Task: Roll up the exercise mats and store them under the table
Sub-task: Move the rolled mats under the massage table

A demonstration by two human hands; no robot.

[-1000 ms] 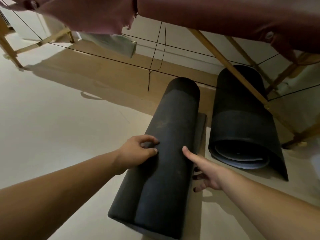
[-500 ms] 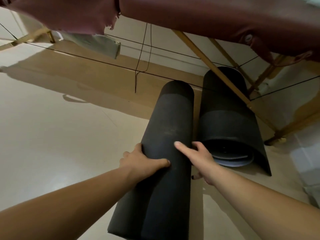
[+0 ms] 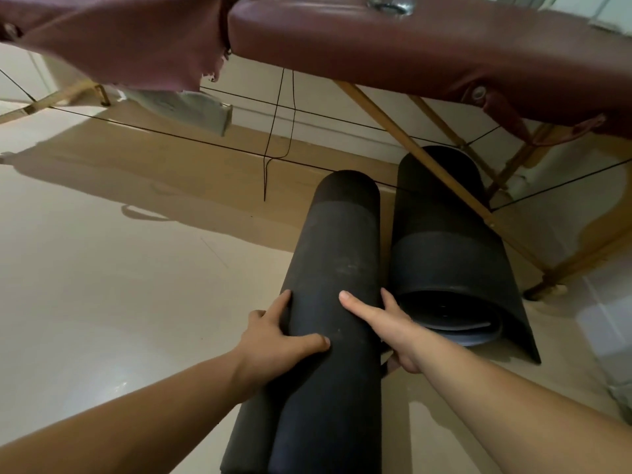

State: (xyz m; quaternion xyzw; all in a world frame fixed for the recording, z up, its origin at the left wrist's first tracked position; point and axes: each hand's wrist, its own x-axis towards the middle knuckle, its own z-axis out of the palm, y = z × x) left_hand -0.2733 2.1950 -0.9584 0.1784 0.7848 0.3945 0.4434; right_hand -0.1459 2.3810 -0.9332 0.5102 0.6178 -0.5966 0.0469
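Note:
A rolled black exercise mat lies lengthwise on the floor, its far end reaching under the maroon padded table. My left hand grips its left side, thumb across the top. My right hand clasps its right side, thumb on top and fingers wedged between the two mats. A second rolled black mat lies just to the right, partly under the table, its open spiral end facing me and its loose outer flap on the floor.
A wooden table leg slants across the right mat, and more legs stand at right. Thin black brace cables stretch under the table. A grey folded item hangs at the back left. Pale glossy floor spreads left.
The near mat has slid forward under the table and closer to the right mat. Both hands have closed around its sides; the view has moved forward.

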